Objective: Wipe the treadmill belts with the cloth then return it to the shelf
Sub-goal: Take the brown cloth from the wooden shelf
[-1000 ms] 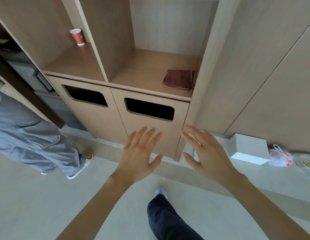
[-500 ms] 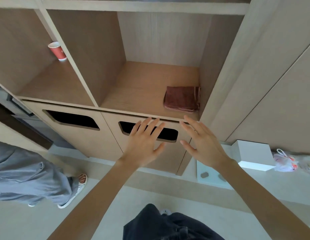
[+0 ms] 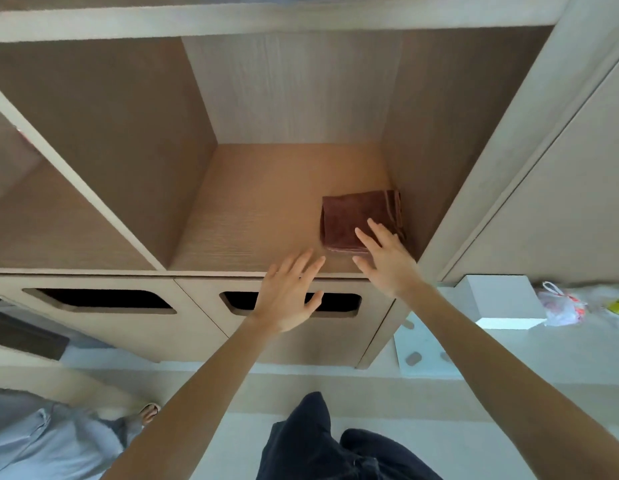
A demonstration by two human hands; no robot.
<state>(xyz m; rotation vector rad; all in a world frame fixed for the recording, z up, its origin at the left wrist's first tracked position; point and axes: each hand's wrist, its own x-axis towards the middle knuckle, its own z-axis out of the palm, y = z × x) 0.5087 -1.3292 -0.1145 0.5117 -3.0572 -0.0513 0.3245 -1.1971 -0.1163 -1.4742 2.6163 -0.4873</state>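
Folded reddish-brown terry cloth (image 3: pixel 353 216) lies in the near right corner of the pale wooden shelf (image 3: pixel 266 209). Its right side is close against the compartment's right wall (image 3: pixel 439 150), and its near edge sits just behind the shelf's front edge. Tucked there it is easy to reach from the front, but the wall leaves little room for fingers on its right. The free sides are the left and the near one.

The right hand (image 3: pixel 387 261), fingers straight and spread, lies over the cloth's near half, with the thumb out past the near left corner. Whether the fingertips touch the fabric I cannot tell, and nothing is gripped yet. The left hand (image 3: pixel 287 296), also spread and holding nothing, hovers before the shelf's front edge, left of the cloth and apart from it, probably as a ready support.

I judge the step in hand to be picking the cloth up, so the wiping has not begun. The bare shelf floor to the left and back gives open room to slide the cloth off the wall before lifting. No treadmill is in view.
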